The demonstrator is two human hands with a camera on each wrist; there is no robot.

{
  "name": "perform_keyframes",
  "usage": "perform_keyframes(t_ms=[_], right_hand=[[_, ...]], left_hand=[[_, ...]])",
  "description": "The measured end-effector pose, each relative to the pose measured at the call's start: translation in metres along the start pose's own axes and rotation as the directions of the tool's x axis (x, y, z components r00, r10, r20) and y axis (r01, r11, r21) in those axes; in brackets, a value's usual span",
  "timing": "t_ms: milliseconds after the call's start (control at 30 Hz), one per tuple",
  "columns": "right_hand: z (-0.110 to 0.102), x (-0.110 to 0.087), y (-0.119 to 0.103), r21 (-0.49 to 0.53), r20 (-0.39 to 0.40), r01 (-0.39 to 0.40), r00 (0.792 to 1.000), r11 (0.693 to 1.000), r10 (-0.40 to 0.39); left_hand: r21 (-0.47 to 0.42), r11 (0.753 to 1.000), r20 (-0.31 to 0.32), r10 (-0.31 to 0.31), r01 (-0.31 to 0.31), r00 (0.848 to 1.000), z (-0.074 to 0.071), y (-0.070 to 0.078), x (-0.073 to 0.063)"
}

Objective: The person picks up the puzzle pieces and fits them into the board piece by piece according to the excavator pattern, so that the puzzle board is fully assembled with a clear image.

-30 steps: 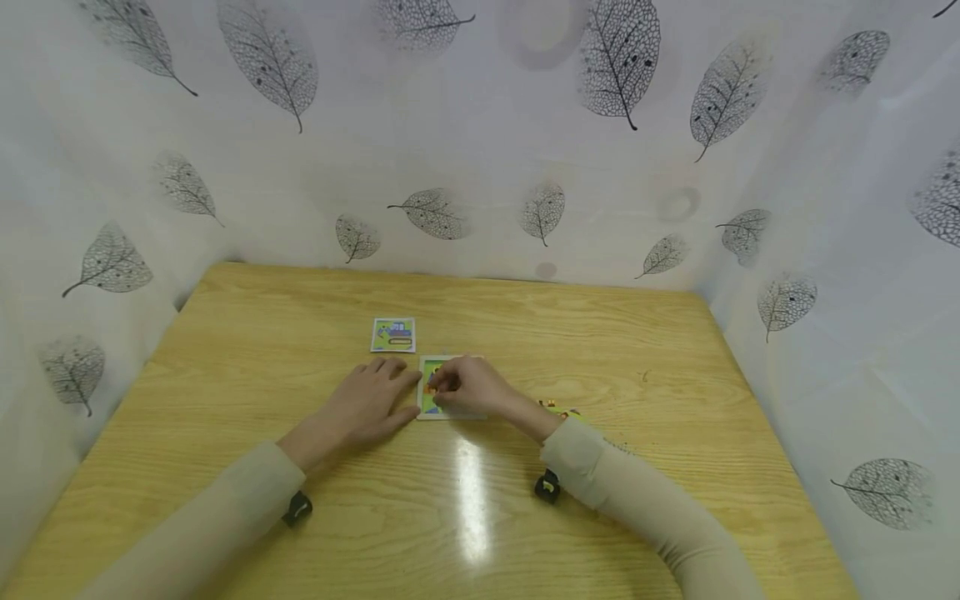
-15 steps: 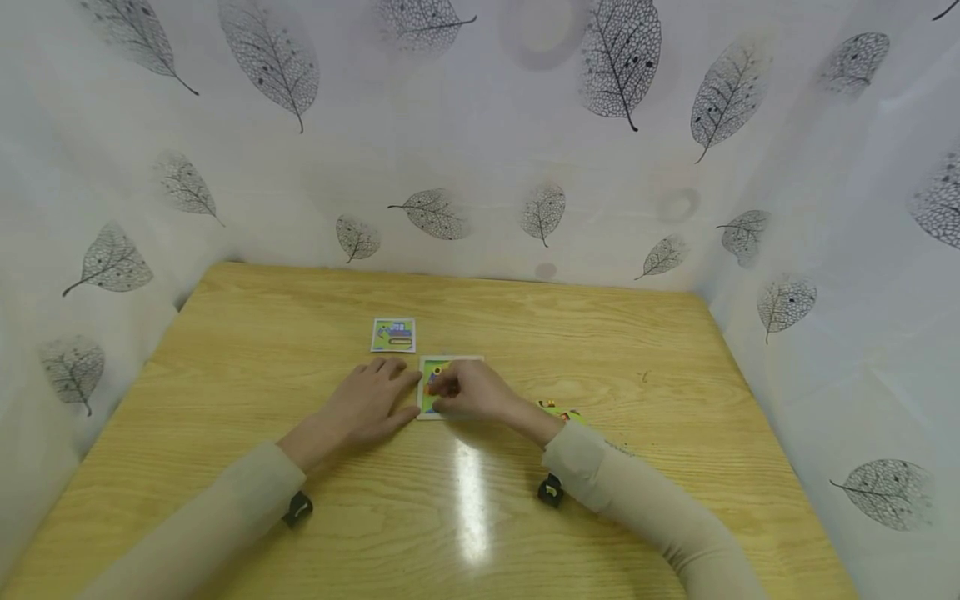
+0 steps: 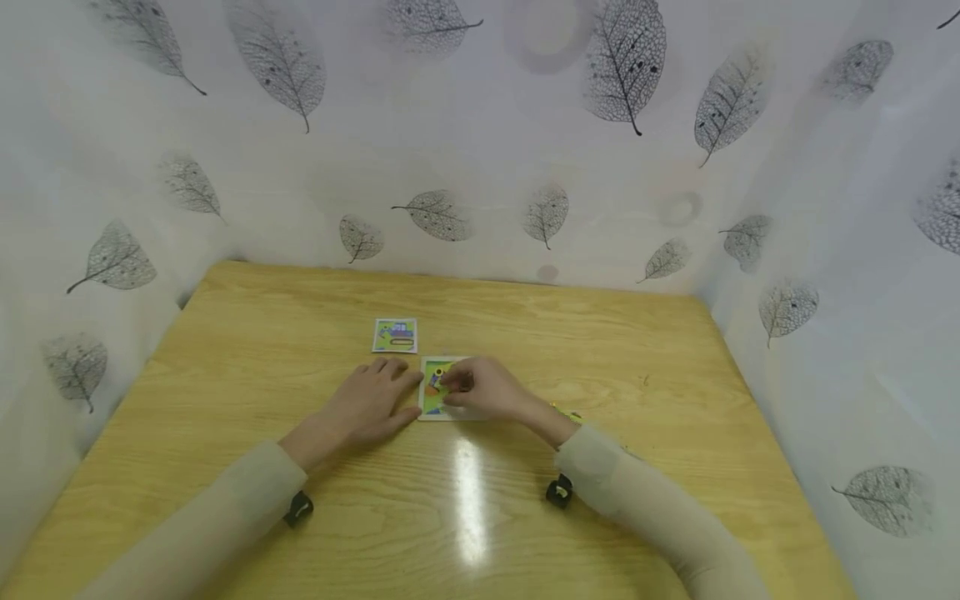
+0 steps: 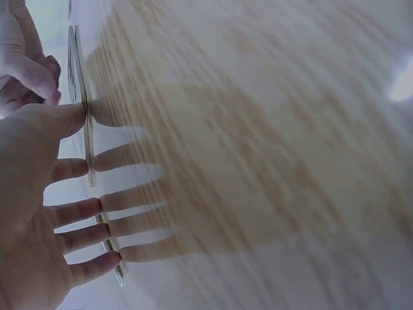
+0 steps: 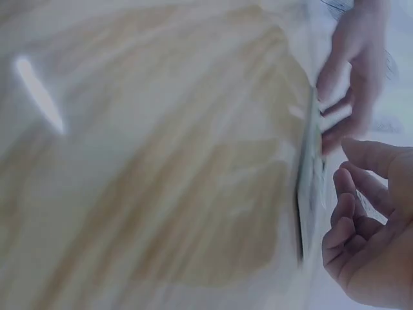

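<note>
A small framed picture puzzle [image 3: 432, 410], green with yellow and orange shapes inside a pale border, lies flat on the wooden table. My left hand [image 3: 367, 402] rests palm down to its left, thumb and forefinger touching the frame's left edge. In the left wrist view, the other fingertips of the left hand [image 4: 39, 213] reach down to the tabletop. My right hand [image 3: 483, 389] is over the puzzle's right half and hides much of it. Its fingers are loosely curled, thumb and forefinger apart, and nothing shows between them in the right wrist view.
A square picture card [image 3: 395, 336] with a purple vehicle on green lies behind my left hand. Colourful flat pieces [image 3: 567, 413] are partly hidden behind my right wrist. A leaf-patterned curtain [image 3: 480, 167] closes off the table's back and sides.
My right hand has drawn slightly to the right, its thumb and forefinger spreading apart, and more of the puzzle's left part shows. The left hand has stayed at the frame's edge.
</note>
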State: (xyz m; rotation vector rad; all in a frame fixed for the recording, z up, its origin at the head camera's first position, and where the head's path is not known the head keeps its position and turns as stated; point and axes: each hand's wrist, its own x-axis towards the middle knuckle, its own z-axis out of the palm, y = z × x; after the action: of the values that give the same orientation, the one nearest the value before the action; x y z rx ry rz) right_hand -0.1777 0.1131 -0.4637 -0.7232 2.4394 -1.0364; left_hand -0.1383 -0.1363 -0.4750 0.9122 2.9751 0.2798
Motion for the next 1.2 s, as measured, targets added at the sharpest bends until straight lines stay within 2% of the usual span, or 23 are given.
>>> perform_keyframes(t_ms=[300,700,933,1200], right_hand=[[-0.038,-0.03,0.019,-0.01,-0.063,0.0,0.998,1.0,0.0],[-0.077,-0.077,0.056,0.015,-0.063,-0.051,0.997,0.999,0.052],[-0.086,-0.097,0.074,-0.007,-0.057,-0.079,0.995,0.997,0.079],[-0.082,-0.109,0.088,-0.069,-0.067,-0.099,0.993,0.993,0.095]], left_hand=[[-0.02,1.0,0.022,-0.009,0.01,1.0,0.001,0.0,0.0],[-0.014,1.0,0.04,-0.008,0.008,0.999,0.0,0.002,0.001],[-0.016,1.0,0.032,-0.008,0.008,0.999,0.001,0.001,0.0],[-0.023,1.0,0.044,-0.014,0.015,0.999,0.0,0.001,0.0]])
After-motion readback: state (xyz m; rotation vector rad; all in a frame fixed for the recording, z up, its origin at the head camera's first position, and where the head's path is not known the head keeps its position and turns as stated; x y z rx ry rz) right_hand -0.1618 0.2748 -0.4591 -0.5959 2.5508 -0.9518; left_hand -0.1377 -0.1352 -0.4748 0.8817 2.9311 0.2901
